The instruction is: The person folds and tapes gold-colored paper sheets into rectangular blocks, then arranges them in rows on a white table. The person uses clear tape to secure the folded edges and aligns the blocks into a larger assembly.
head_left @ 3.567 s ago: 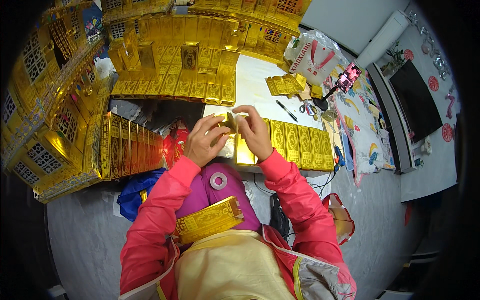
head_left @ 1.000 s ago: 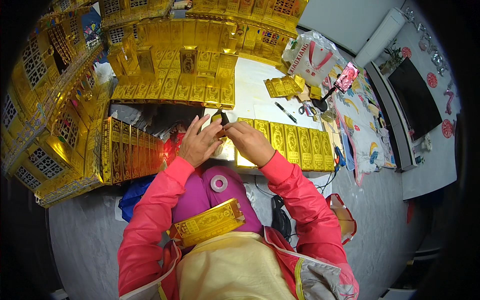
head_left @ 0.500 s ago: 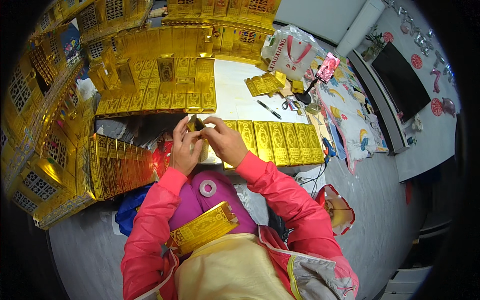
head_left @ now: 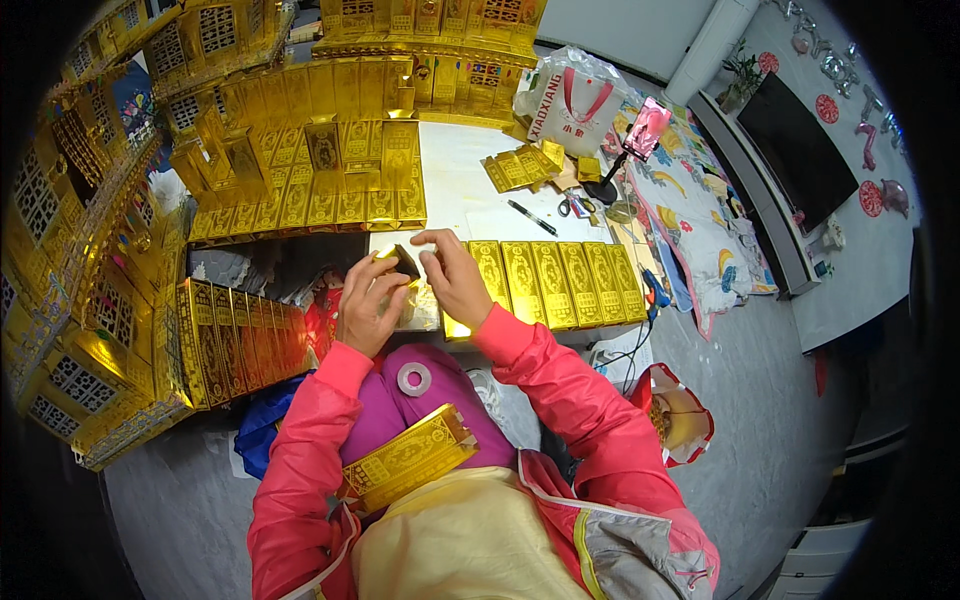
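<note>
We pinch a small gold foil piece between both hands: left fingers grasp its near-left edge, right fingers its far-right, long axis slanting between them.

Gold foil boxes, ornate embossed pattern; sleeves pink-red; desk white; pen black; trousers magenta; floor grey.
</note>
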`<state>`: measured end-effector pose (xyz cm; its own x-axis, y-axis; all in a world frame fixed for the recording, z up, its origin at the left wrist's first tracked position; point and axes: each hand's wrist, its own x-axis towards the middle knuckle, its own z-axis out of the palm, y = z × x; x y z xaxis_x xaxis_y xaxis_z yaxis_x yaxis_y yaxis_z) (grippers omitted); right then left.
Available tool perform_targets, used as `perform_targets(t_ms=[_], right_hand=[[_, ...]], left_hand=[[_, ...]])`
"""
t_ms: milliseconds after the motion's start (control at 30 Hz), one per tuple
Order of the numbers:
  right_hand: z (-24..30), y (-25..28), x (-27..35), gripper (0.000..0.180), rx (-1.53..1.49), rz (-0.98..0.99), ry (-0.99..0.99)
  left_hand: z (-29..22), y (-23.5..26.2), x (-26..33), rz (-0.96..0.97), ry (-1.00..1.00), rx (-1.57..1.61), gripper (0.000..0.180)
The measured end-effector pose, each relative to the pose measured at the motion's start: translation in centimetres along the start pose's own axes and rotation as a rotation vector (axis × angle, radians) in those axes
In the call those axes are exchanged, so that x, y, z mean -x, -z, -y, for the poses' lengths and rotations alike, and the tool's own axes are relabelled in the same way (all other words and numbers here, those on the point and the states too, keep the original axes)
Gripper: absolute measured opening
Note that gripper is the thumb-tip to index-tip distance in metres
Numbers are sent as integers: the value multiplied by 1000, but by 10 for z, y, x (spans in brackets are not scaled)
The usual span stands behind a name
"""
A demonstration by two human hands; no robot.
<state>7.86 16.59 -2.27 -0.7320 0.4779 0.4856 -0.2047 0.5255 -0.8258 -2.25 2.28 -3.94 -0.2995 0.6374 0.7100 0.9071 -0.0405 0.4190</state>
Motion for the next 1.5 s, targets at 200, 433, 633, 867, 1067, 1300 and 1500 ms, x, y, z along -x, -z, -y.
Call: perform_targets(t_ms=[200,433,633,867,1067,1300,1500], right_hand=[[-12,3,-3,39,-83,208,-233],[-2,8,-5,32,253,181,-129],[16,15,2,40,420,205,-77],[12,28,9,36,-45,48,-547],[-19,-7,84,34,-1136,82,-1059],[-64,-37,127,32,-1265,-93,-1190],[-91,-41,135,24,-1318,-269,-1210]], left_hand=[[-11,-7,1,-61,123,128,43],[-13,-9,1,-50,114,150,50],[-20,-7,3,8,143,216,59],[-46,25,12,35,168,155,43],[-86,65,78,530,238,105,34],[-120,80,145,726,322,-59,48],[-129,83,150,656,328,-74,48]])
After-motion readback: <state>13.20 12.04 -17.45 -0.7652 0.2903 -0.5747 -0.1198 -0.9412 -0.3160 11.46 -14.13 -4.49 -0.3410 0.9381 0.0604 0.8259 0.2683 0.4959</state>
